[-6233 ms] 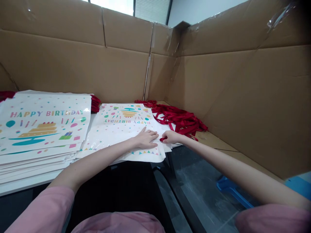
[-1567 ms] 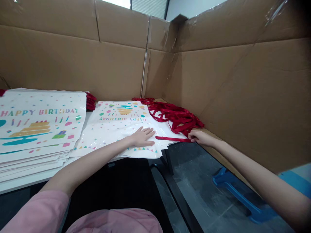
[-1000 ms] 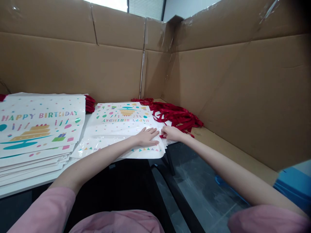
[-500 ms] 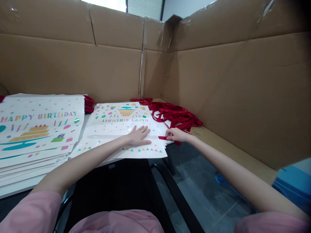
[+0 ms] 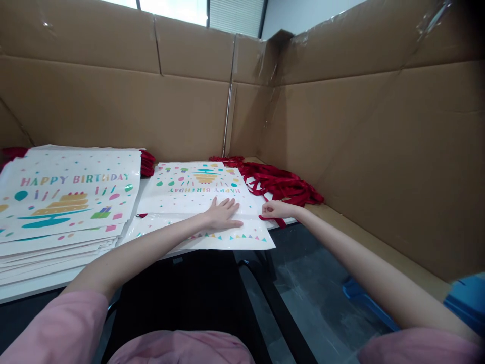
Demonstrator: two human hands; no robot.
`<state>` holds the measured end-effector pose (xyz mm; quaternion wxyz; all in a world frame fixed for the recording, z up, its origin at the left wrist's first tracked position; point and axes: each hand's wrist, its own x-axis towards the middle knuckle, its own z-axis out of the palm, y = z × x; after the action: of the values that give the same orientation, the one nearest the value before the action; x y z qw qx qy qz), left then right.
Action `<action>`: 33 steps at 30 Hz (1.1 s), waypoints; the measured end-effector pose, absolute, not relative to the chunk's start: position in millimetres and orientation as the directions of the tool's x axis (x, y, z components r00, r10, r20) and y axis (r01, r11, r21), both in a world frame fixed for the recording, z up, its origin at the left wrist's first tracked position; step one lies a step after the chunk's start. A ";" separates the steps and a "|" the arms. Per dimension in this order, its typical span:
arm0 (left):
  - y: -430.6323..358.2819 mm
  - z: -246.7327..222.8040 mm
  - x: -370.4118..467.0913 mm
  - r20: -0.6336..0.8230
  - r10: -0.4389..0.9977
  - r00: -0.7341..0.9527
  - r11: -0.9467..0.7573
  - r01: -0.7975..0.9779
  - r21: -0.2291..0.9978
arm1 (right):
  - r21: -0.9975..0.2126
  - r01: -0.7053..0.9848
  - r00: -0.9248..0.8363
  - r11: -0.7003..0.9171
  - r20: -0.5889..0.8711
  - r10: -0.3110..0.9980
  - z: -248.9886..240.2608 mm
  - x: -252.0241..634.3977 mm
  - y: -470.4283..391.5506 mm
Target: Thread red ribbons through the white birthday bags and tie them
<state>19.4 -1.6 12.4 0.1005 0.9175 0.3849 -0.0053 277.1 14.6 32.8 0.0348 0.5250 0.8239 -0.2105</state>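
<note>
My left hand (image 5: 223, 214) lies flat, fingers spread, on a white printed sheet (image 5: 189, 202) with upside-down birthday lettering. At the sheet's right edge my right hand (image 5: 273, 209) is closed on a red ribbon (image 5: 278, 221), part of which shows below the fingers. A small red end (image 5: 141, 216) pokes out at the sheet's left edge, level with a crosswise band. Behind my right hand, a heap of red ribbons (image 5: 288, 184) spreads beside the sheets.
A stack of birthday-printed sheets (image 5: 76, 192) stands at the left, with red ribbon bunches behind it. Cardboard walls (image 5: 182, 111) rise at the back and right. A black chair armrest (image 5: 276, 308) and a blue container (image 5: 468, 303) are lower down.
A small red end now shows at the sheet's left edge, and less ribbon shows left of my right hand. The view has shifted slightly; my left hand stays flat on the sheet.
</note>
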 end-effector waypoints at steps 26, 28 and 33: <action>-36.8 71.6 -209.4 -0.321 0.878 0.354 -0.283 0.927 0.246 | -0.152 0.955 -0.241 0.254 0.103 0.965 -21.8 186.7 -45.5; -36.1 77.6 -213.5 -0.325 0.870 0.372 -0.287 0.916 0.279 | -0.156 0.955 -0.237 0.251 0.103 0.966 -20.8 187.2 -45.7; -39.5 103.5 -232.9 -0.272 0.897 0.350 -0.264 0.915 0.305 | -0.171 0.955 -0.229 0.244 0.101 0.968 -21.6 185.6 -45.7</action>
<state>-232.9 -39.5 103.5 0.2076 0.7948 0.5698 -0.0220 185.6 -45.7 -21.6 -0.0931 0.6139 0.7830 -0.0365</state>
